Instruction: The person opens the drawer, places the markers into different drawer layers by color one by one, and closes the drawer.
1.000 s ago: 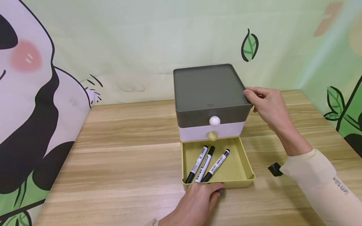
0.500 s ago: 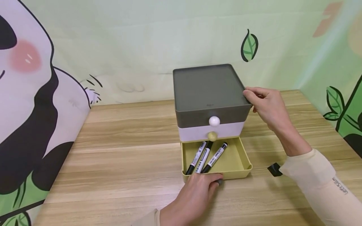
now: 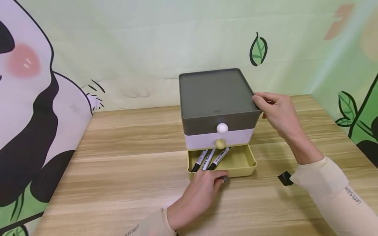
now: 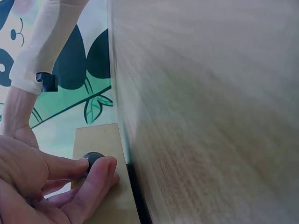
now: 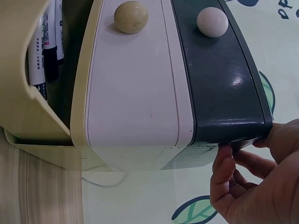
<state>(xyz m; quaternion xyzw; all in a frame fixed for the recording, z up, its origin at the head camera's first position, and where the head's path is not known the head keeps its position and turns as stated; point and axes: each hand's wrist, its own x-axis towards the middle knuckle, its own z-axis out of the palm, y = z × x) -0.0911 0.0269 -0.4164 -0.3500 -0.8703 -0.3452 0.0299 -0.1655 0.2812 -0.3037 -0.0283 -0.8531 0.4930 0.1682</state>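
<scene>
A small desktop drawer unit (image 3: 217, 93) stands on the table, with a dark grey top tier, a white middle tier and a yellow bottom drawer (image 3: 240, 172). That drawer is partly pulled out. My left hand (image 3: 198, 191) pinches its dark round knob (image 4: 94, 158) between thumb and fingers. Several white marker pens (image 3: 218, 158) with black caps lie inside, their far ends hidden under the unit. My right hand (image 3: 279, 113) grips the right edge of the grey top, thumb above and fingers beneath. The upper drawers are closed, one with a white knob (image 3: 222, 128), the other with a yellow knob (image 3: 220, 143).
A wood-grain table (image 3: 127, 170) spreads around the unit. Behind it hangs a pale green backdrop (image 3: 133, 49) printed with a panda and leaves. A small black object (image 3: 285, 178) shows at my right sleeve's cuff (image 3: 313, 173).
My left hand has pushed the yellow drawer further into the unit, away from me, and the markers have gone in with it. My right hand keeps its grip on the top edge.
</scene>
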